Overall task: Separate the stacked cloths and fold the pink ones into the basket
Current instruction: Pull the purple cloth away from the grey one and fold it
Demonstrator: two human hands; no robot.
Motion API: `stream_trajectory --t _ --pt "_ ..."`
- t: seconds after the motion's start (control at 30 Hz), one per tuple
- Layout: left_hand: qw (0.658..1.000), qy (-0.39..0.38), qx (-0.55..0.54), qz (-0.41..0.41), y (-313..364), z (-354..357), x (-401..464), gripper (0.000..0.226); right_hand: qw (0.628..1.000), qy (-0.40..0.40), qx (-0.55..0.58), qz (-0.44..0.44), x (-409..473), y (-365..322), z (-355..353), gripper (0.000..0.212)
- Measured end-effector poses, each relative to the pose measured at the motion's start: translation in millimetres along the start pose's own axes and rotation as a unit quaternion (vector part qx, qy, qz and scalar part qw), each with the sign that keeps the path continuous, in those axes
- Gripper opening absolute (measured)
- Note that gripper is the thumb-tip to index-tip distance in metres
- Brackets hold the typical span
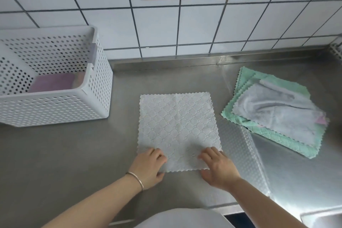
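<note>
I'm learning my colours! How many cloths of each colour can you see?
Grey: 2, one flat under both hands, one rumpled on the pile
Green: at least 2
Pink: 2, one in the basket, one peeking from the pile
Total: at least 6

Basket [55, 102] at left on desk [74, 153], folded cloth [51, 83] inside. Flat cloth [175, 126] in middle, both hands on near edge. Cloth pile [273, 114] at right.
</note>
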State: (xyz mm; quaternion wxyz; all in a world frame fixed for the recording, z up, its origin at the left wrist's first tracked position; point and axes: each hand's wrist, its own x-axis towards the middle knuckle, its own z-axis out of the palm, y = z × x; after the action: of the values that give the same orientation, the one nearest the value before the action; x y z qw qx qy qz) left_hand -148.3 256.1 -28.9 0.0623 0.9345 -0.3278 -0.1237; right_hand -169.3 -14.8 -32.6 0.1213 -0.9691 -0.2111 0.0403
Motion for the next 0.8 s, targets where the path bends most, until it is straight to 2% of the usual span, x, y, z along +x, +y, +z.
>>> stream_trajectory --t 0.13,0.17,0.27,0.33,0.43,0.63,0.73,0.8 --pt "1.0 0.029 -0.002 -0.006 -1.9 8.5 -2.4 0.043 0.999 0.02 -0.048 -0.017 -3.7 3.7 1.8 0.017" --pt "0.999 0.034 -0.001 -0.008 -2.1 8.7 -2.4 0.043 0.998 0.026 -0.058 -0.016 -3.4 4.2 2.4 0.021" --pt "0.997 0.067 0.001 -0.027 -5.8 9.7 -4.1 0.016 0.995 0.051 -0.086 -0.005 -3.3 4.5 3.7 0.027" --pt "0.995 0.081 -0.002 -0.058 -11.4 14.4 -6.5 0.019 0.994 0.061 -0.086 0.001 -3.4 5.0 3.4 0.032" --pt "0.988 0.102 -0.033 -0.106 -20.1 15.9 -8.5 0.022 0.994 0.054 -0.09 0.023 -1.7 4.8 2.2 0.033" --pt "0.974 0.101 -0.095 -0.18 -24.4 -3.2 -7.2 0.015 0.991 0.004 -0.107 0.074 12.7 -2.3 -3.5 0.012" --pt "0.964 0.066 -0.145 -0.213 -22.5 -15.0 -5.3 0.024 0.991 -0.031 -0.077 0.106 16.2 0.6 -8.3 0.032" --pt "0.952 0.041 -0.179 -0.245 -27.3 -18.0 -6.3 0.025 0.99 -0.03 -0.033 0.132 15.3 5.9 -13.0 0.036"
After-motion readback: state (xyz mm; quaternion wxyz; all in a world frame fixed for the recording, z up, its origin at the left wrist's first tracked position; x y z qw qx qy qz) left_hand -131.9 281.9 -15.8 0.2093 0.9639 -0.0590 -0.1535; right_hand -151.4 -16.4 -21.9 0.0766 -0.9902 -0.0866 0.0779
